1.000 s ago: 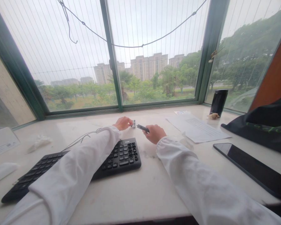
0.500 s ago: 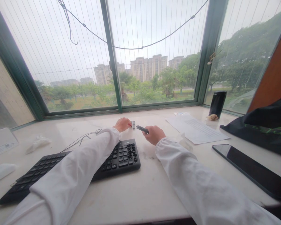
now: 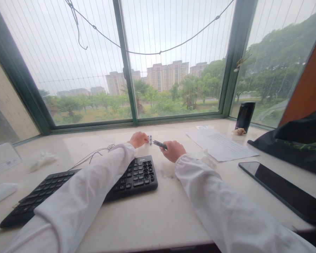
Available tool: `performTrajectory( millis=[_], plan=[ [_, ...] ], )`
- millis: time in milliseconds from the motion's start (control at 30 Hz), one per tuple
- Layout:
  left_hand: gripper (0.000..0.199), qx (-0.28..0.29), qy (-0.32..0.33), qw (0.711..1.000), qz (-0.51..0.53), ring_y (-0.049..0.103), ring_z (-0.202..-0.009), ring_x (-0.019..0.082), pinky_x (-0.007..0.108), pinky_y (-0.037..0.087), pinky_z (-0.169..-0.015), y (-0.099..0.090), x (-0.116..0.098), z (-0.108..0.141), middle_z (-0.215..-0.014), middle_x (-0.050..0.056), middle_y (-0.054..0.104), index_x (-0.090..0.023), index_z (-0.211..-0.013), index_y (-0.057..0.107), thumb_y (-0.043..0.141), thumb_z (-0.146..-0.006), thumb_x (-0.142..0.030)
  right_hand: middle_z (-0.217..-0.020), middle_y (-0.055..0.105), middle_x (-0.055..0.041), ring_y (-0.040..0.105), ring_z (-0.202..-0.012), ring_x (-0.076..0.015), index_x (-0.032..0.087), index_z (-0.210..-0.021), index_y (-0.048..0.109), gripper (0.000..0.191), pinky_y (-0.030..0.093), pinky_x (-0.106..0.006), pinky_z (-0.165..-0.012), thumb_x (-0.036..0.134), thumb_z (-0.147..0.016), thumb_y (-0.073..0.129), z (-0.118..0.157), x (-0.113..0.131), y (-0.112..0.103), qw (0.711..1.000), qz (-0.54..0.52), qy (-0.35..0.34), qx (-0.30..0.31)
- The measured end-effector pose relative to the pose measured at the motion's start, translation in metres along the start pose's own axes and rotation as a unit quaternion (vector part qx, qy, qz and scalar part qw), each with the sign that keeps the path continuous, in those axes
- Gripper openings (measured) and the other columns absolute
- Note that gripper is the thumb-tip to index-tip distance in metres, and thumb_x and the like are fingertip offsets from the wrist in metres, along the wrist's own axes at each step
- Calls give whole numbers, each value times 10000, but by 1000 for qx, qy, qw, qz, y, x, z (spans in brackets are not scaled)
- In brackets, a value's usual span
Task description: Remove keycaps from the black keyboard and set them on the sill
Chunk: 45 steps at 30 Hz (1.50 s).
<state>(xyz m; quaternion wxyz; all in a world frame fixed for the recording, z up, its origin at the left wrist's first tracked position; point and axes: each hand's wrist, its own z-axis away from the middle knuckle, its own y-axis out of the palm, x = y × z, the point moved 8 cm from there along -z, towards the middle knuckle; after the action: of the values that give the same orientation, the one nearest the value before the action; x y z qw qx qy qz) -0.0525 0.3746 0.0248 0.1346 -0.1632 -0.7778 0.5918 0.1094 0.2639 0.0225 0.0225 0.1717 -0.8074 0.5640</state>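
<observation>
Beyond the black keyboard (image 3: 137,175), my left hand (image 3: 138,139) rests low over the white tabletop with its fingers drawn together. Its fingertips are at a small cluster of grey-white pieces (image 3: 150,140), too small to name; whether they pinch one is hidden. My right hand (image 3: 174,151) is closed around a slim dark tool (image 3: 160,144), whose narrow end points left toward the cluster, a short gap apart from it. The tool's kind is unclear. My left sleeve crosses over the keyboard and covers its middle.
Printed paper (image 3: 223,144) lies right of my right hand, with a black phone (image 3: 281,191) nearer. A black cylinder (image 3: 244,116), crumpled tissue (image 3: 239,131) and black bag (image 3: 300,137) are at right. Crumpled plastic (image 3: 43,161), cable (image 3: 91,154) and white box (image 3: 4,160) are at left.
</observation>
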Motion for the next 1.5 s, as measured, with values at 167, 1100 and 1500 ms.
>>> performTrajectory(
  millis=[167, 1100, 1500],
  plan=[
    [187, -3, -2, 1000, 1, 634, -769, 192, 269, 425, -710, -5, -4, 4, -802, 51, 719, -254, -863, 768, 607, -769, -265, -828, 680, -69, 609, -734, -210, 256, -888, 697, 308, 379, -289, -615, 409, -852, 433, -1, -1, 1, 1000, -4, 7, 1],
    [342, -51, 151, 971, 180, 573, -594, 104, 226, 338, -539, -65, -83, 198, -739, -7, 676, -267, -930, 752, 628, -774, -544, -396, 233, 113, 158, -335, -29, 200, -566, 341, 490, 107, -179, -312, 504, -716, 696, 49, 67, -7, 592, -790, 151, -54],
    [185, -58, 161, 968, 186, 567, -627, 96, 225, 367, -574, -60, -89, 206, -813, -27, 655, -261, -908, 727, 600, -840, -376, -422, 284, 100, 223, -359, -37, 193, -561, 352, 477, 195, -190, -329, 475, -732, 697, 71, 77, 1, 624, -756, 162, -112]
  ],
)
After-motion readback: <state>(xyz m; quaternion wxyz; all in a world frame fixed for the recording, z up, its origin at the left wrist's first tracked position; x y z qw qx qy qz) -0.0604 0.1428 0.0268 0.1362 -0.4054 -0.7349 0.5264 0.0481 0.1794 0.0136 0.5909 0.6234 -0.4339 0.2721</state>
